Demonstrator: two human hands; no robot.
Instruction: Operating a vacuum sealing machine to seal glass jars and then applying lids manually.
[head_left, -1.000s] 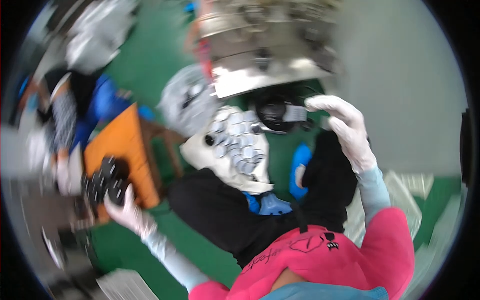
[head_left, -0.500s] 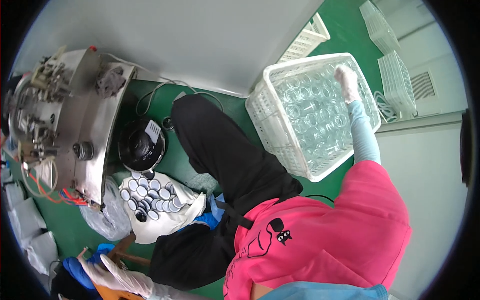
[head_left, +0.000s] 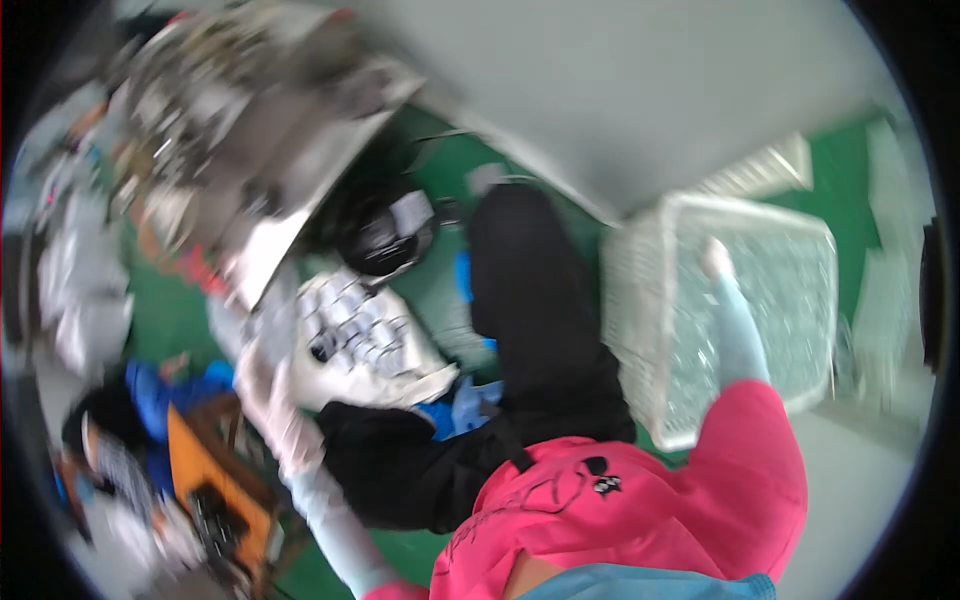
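The picture is blurred. My gloved left hand (head_left: 268, 400) is raised at the centre-left, fingers apart, nothing visible in it, near a translucent bag (head_left: 270, 320) and a white cloth (head_left: 435, 380) bearing several round lids (head_left: 355, 325). My gloved right hand (head_left: 716, 258) reaches into a white plastic crate (head_left: 635, 310) of clear glass jars (head_left: 775, 310); its fingers are smeared and what they touch is unclear. Below my left hand, an orange stool top (head_left: 195, 465) bears several black items (head_left: 215, 515).
A metal machine (head_left: 230, 120) stands at upper left above a black basin (head_left: 370, 245). A grey panel (head_left: 640, 80) spans the top, with another crate (head_left: 770, 165) beside it. A co-worker (head_left: 115, 470) is at the lower left. Pale bags (head_left: 80, 280) lie at the far left.
My right hand moved from raised at mid-right into the jar crate by half a second ago and remains there. My left hand left the black items on the stool. The view has swung about.
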